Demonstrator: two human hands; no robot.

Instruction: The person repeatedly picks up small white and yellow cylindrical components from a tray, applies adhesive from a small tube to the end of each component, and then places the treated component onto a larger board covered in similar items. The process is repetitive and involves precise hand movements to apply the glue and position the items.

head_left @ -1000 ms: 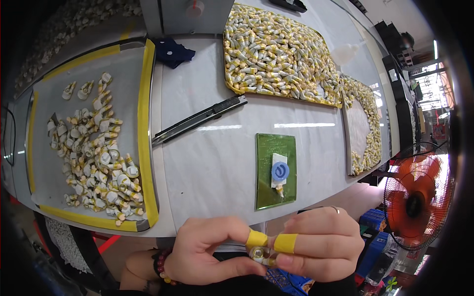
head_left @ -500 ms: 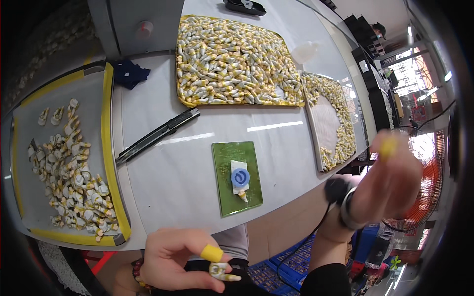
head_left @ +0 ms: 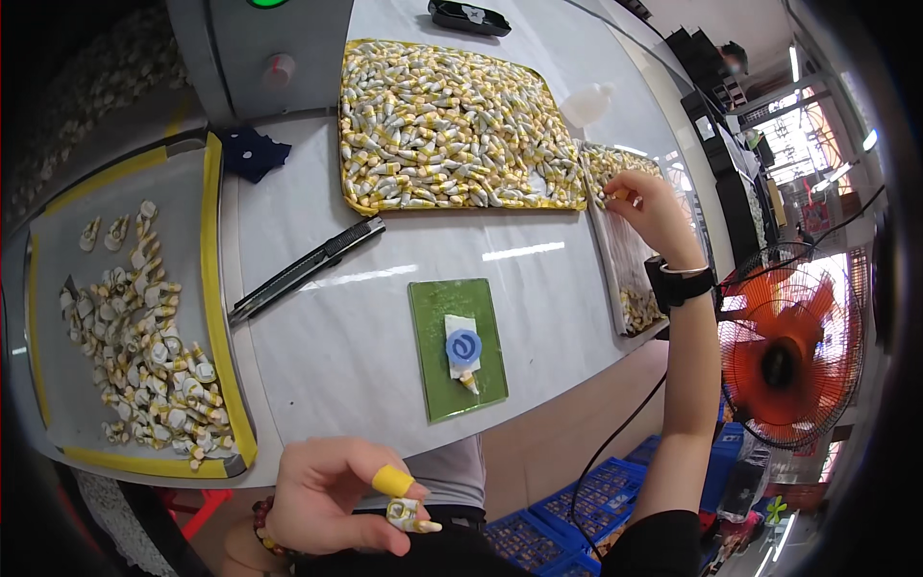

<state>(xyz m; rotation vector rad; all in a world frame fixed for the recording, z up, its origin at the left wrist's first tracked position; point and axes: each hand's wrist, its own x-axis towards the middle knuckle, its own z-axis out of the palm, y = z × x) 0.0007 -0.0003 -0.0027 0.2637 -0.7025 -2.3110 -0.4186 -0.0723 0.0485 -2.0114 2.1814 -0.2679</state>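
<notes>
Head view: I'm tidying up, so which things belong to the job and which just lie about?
Probably belongs:
white-and-yellow pointed piece, in left hand
pale tray with similar pieces, at right hand

Probably lying about:
long black utility knife
dark-blue cloth

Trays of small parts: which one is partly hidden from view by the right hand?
The rightmost tray, with a bare pale patch. The right hand crosses it; the middle tray and the left tray are not behind that hand.
</notes>
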